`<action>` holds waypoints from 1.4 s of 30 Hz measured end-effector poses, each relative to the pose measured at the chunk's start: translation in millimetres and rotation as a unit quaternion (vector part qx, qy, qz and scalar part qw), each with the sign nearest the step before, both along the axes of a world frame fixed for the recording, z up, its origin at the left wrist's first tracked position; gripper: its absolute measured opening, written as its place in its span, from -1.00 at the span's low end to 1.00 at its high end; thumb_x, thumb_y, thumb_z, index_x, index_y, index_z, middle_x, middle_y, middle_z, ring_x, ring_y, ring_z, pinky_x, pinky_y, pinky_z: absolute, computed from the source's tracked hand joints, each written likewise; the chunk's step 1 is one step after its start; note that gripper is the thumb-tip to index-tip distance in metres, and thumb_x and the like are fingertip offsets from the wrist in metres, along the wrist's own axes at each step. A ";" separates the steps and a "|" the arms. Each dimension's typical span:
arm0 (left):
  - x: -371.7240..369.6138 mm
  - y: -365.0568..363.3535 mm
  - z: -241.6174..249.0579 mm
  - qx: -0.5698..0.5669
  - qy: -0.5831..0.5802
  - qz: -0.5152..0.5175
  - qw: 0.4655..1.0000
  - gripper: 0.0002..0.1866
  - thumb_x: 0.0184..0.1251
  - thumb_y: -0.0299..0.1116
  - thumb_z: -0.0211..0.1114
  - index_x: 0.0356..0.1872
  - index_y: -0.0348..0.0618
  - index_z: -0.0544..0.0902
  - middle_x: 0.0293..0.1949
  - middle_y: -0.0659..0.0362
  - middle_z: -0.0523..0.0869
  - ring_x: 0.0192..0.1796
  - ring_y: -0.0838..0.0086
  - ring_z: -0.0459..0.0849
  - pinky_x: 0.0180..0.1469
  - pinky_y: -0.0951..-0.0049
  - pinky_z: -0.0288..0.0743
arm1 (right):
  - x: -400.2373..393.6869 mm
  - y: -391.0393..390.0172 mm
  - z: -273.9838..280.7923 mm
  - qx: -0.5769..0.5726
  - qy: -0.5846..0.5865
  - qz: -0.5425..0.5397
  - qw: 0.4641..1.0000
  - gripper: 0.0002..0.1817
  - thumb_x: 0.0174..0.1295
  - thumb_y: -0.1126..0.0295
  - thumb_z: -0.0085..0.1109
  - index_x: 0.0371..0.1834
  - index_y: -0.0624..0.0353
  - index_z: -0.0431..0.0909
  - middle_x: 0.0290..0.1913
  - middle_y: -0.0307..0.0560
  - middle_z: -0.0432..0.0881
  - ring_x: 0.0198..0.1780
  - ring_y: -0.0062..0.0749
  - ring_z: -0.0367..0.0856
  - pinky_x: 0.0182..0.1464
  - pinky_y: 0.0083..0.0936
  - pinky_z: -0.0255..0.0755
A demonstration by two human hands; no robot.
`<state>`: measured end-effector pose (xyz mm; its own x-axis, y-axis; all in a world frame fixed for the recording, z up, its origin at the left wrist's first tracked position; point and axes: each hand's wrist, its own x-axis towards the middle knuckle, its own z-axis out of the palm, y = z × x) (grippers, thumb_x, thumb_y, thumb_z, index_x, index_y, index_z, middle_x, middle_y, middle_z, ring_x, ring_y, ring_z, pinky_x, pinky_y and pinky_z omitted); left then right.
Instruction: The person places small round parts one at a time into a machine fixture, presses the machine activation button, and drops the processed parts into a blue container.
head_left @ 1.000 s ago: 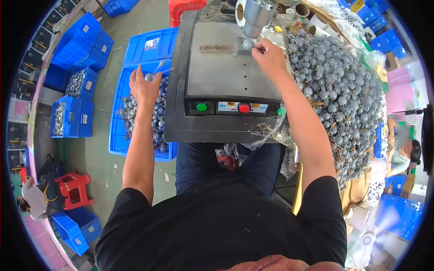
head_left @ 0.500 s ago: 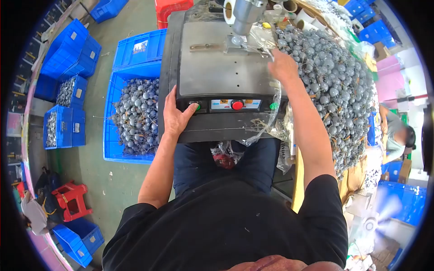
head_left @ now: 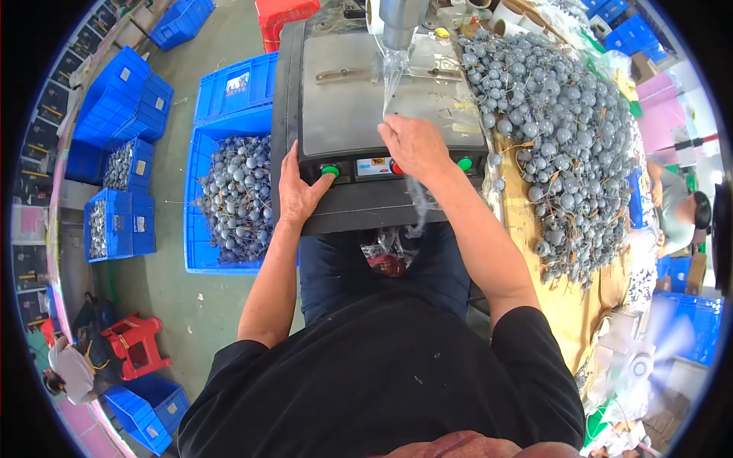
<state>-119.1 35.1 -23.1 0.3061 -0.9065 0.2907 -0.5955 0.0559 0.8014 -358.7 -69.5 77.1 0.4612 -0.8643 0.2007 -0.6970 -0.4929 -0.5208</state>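
Note:
My left hand [head_left: 299,187] rests on the front left corner of a machine with a metal top [head_left: 343,107], its fingers apart and its thumb at the green button [head_left: 330,171]. Over the machine's front panel, my right hand [head_left: 416,149] is closed on a strip of clear plastic film [head_left: 392,76]. The film runs up to a grey metal cylinder [head_left: 402,23] above the machine, and a loose end hangs below my hand. Part of the red button [head_left: 395,166] is hidden by my right hand, while another green button [head_left: 464,163] shows beside it.
Grey-blue round berries on stems [head_left: 565,122] are heaped on the wooden table [head_left: 546,305] at right. A blue crate [head_left: 192,229] at left holds more. Other blue crates [head_left: 122,95] and a red stool [head_left: 137,347] stand on the floor. A person [head_left: 676,210] is at far right.
My right hand has moved left and down from the table side to the machine's front panel, drawing the film with it. My left hand has stayed at the left corner.

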 end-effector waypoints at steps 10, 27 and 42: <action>-1.1 -5.4 -29.2 -0.038 0.042 -0.019 0.998 -0.04 0.19 -0.24 0.63 0.53 -0.46 0.30 0.40 -0.20 0.46 0.44 0.06 0.47 0.53 0.19 0.28 | -91.7 17.0 -95.3 0.179 -0.487 -0.300 0.800 -0.60 0.46 0.14 0.31 -0.33 0.34 0.70 -0.44 -0.15 0.70 -0.43 -0.55 0.67 -0.38 -0.58 0.48; 3.7 -5.4 -31.0 -0.033 0.058 -0.060 0.996 -0.13 0.27 -0.39 0.57 0.54 -0.43 0.31 0.41 -0.10 0.47 0.42 0.19 0.48 0.51 0.26 0.27 | -461.9 79.0 83.5 -0.164 -0.037 -0.552 0.817 -0.52 0.28 0.08 0.33 0.06 0.26 0.73 -0.05 0.10 0.83 -0.02 -0.13 0.78 0.08 -0.26 0.59; 5.5 -8.2 -26.2 0.004 0.074 -0.062 0.995 -0.10 0.25 -0.36 0.58 0.54 -0.45 0.30 0.42 -0.12 0.48 0.42 0.20 0.49 0.53 0.28 0.27 | -557.1 99.6 82.1 -0.017 -0.290 -0.486 0.824 -0.72 0.28 0.23 0.38 -0.11 0.21 0.71 -0.32 -0.21 0.66 -0.45 -0.55 0.53 -0.39 -0.56 0.42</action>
